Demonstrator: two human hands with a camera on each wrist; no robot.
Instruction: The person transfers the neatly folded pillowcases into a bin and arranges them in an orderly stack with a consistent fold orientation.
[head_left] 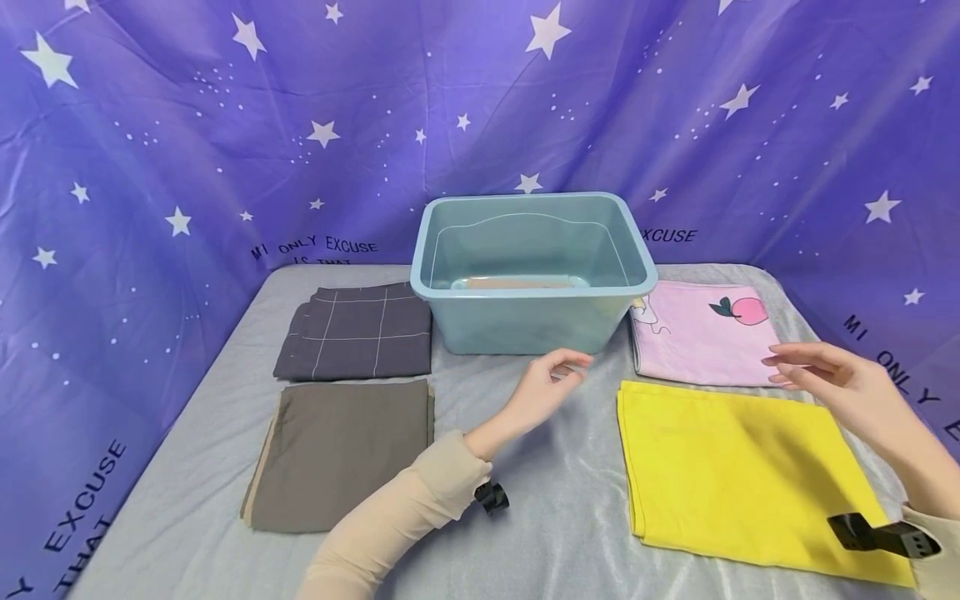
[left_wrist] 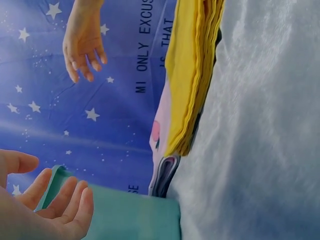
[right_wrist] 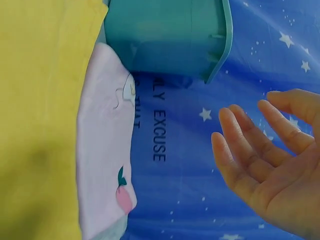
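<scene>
My left hand [head_left: 551,379] hovers with relaxed fingers over the grey table cover, just in front of the light blue plastic bin [head_left: 531,268]; it holds nothing. In the left wrist view its fingers [left_wrist: 60,200] are loosely spread beside the bin wall [left_wrist: 130,217]. My right hand [head_left: 813,371] floats open above the edge where the folded pink peach-print cloth [head_left: 701,333] meets the folded yellow cloth [head_left: 742,471]. The right wrist view shows its fingers [right_wrist: 260,150] straight and empty, with the pink cloth [right_wrist: 102,165] and yellow cloth [right_wrist: 40,120] to the left.
A folded dark checked cloth [head_left: 356,332] and a folded brown cloth [head_left: 341,454] lie left of the bin. A star-print purple backdrop [head_left: 225,125] surrounds the table on three sides. Bare grey cover [head_left: 555,517] lies between the two cloth pairs.
</scene>
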